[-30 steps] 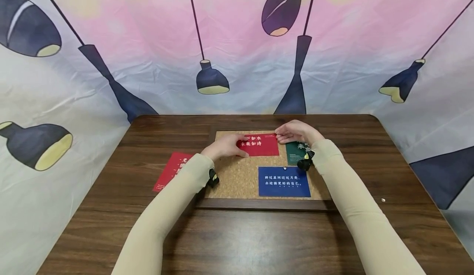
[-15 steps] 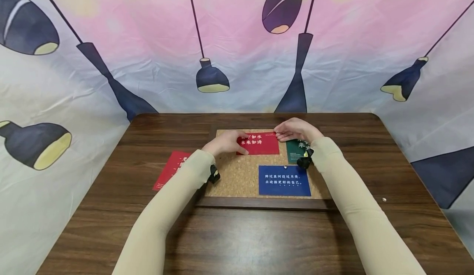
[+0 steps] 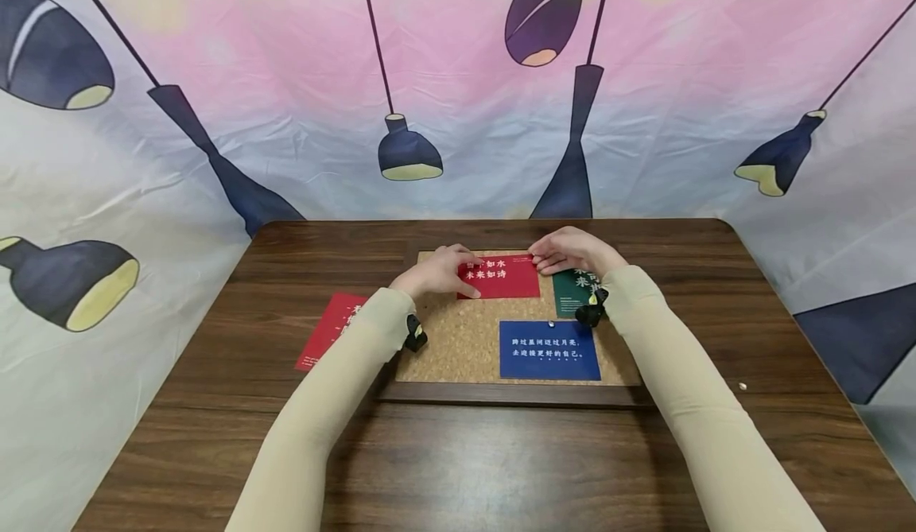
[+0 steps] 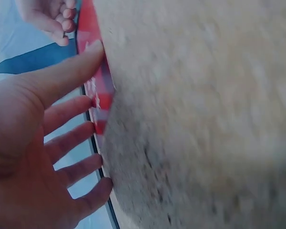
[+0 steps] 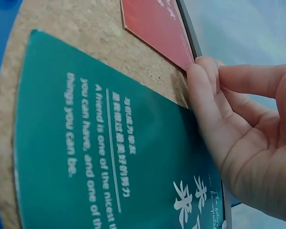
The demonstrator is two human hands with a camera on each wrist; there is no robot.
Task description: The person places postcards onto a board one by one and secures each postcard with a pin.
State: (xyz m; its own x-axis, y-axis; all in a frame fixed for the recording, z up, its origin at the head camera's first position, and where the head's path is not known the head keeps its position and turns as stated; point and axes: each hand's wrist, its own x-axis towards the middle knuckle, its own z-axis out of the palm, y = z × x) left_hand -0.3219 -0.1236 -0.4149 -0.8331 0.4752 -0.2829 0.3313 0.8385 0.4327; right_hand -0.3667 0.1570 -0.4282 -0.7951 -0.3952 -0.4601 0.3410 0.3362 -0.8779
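A red card (image 3: 506, 277) with white writing lies near the top of the cork board (image 3: 458, 349). My left hand (image 3: 438, 271) rests at its left end, thumb by the lower edge and fingers spread toward the upper one, as the left wrist view also shows. At the card's top right corner, my right hand (image 3: 572, 250) pinches what looks like a small pushpin, mostly hidden by the fingertips. Under the right wrist lies a green card (image 5: 86, 129), partly covered. A blue card (image 3: 549, 353) lies lower on the board, with a pin (image 3: 551, 324) at its top edge.
Another red card (image 3: 331, 329) lies on the wooden table (image 3: 472, 468) left of the board, partly behind my left sleeve. A small pale pin (image 3: 742, 386) is on the table to the right. A patterned cloth (image 3: 300, 150) hangs behind the table.
My left fingers have lifted slightly and spread at the red card's left end, uncovering more of the writing. The right hand stays at the corner; the cards have hardly moved.
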